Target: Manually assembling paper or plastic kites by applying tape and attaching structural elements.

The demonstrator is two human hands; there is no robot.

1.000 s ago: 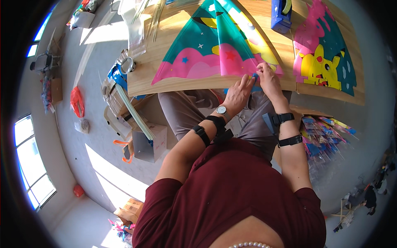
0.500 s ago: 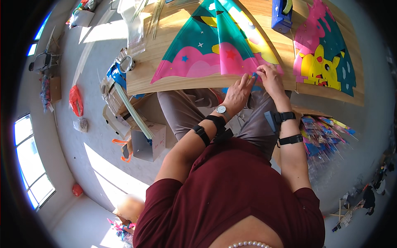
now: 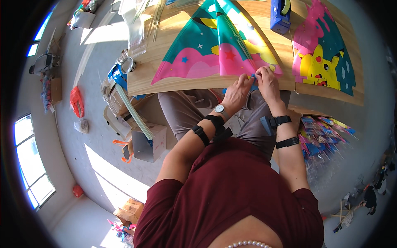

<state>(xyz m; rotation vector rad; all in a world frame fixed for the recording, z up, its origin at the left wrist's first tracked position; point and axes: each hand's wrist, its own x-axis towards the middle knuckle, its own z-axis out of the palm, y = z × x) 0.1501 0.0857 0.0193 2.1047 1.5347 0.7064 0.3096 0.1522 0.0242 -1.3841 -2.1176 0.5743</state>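
Observation:
A triangular kite [image 3: 215,49] in teal, pink and yellow lies flat on the wooden table [image 3: 165,82]. At its near edge my left hand [image 3: 237,91] and my right hand [image 3: 268,82] meet, both pinching the kite's lower corner where a small blue piece shows between the fingertips. A watch sits on my left wrist, and black straps wrap both forearms. What exactly the fingertips grip is partly hidden.
A second kite [image 3: 324,62] with a yellow cartoon figure lies to the right. A blue tape dispenser [image 3: 280,16] stands at the table's far side. Packed kites [image 3: 320,132] pile on the floor right; cardboard boxes [image 3: 144,142] and clutter sit left.
Both hands stay at the kite's near corner; the fingers have drawn a little closer together on it. The view has shifted slightly.

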